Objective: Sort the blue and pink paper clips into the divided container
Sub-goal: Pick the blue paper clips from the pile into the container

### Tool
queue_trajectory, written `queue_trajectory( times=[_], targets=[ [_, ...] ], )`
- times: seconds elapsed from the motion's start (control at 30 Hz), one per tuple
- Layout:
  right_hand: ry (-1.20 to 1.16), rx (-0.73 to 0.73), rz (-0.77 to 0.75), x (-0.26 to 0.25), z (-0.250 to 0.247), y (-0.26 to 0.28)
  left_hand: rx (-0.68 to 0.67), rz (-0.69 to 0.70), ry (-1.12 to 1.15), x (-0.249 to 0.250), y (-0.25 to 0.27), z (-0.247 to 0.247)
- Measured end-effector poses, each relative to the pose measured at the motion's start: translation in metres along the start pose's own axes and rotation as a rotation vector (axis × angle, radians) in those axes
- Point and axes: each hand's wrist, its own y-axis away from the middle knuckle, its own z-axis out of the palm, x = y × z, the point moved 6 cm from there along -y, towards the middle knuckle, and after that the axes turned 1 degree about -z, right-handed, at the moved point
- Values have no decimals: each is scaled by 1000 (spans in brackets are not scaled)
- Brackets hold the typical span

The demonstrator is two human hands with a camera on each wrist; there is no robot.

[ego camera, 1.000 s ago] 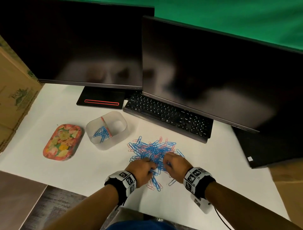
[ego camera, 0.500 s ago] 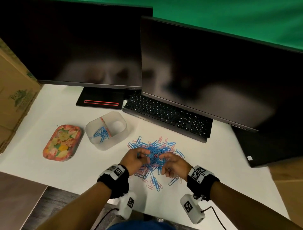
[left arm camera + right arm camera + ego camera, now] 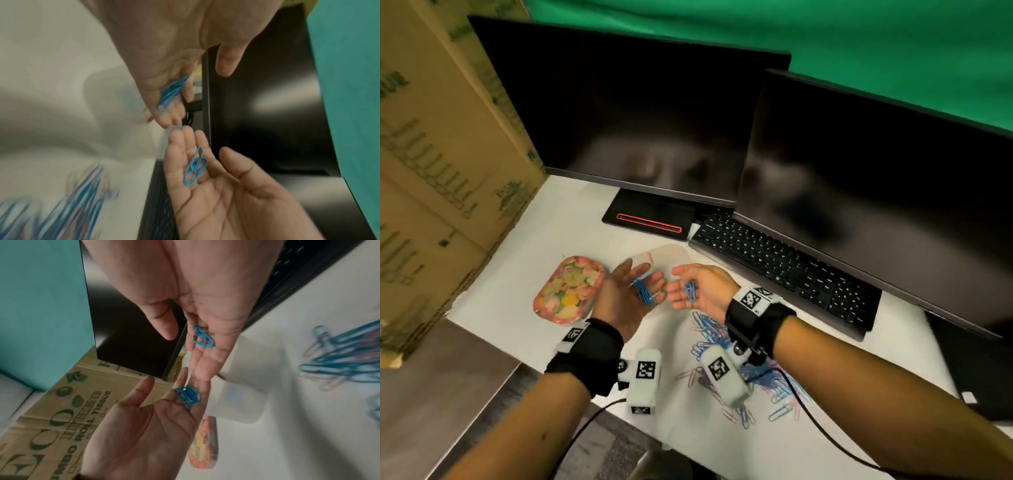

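Note:
Both hands hover palm up over the translucent divided container (image 3: 674, 253), which they largely hide. My left hand (image 3: 642, 277) lies flat with a small bunch of blue paper clips (image 3: 643, 292) on its fingers. My right hand (image 3: 674, 283) is also flat and carries a few blue clips (image 3: 690, 291). The fingertips of the two hands nearly touch. The left wrist view shows the left hand's clips (image 3: 172, 92) and the right hand's clips (image 3: 196, 167). The mixed pile of blue and pink clips (image 3: 709, 329) lies on the white desk under my right wrist.
A floral tin (image 3: 570, 289) sits left of the container. A black keyboard (image 3: 784, 267) and two dark monitors (image 3: 640, 113) stand behind it. A cardboard box (image 3: 441, 154) walls off the left side. A cable (image 3: 822, 431) trails across the desk's front edge.
Both hands have left the pile and moved left to the container, and have turned palm up with blue clips lying on them. The head view has swung left.

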Motion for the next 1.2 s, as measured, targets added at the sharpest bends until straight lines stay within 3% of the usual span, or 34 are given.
queue_trajectory(
  times=[0.13,0.3,0.47,0.6,0.73,0.83,0.93,1.1,1.2],
  targets=[
    [58,24,35,-18,42,-33,133,43,-79,34,-8,-19],
    [159,57,52,-26,58,-57,219,48,-229,50,-13,-19],
    [203,113,39,-26,23,-49,237,71,-345,53,-16,-23],
    [243,158,3,-17,-30,-21,233,201,-547,50,-12,-14],
    [474,117,35,26,-87,19,-8,388,-1046,9,-1,8],
    [975,234,-66,59,-123,45,-316,415,-1390,-51,8,23],
    [1116,193,-91,94,-131,67,-516,421,-1770,-103,12,29],
    [1347,90,49,135,-113,86,-655,451,-2095,-149,12,17],
    [1438,91,90,153,-104,80,-645,482,-2173,-153,11,9]
  ],
)
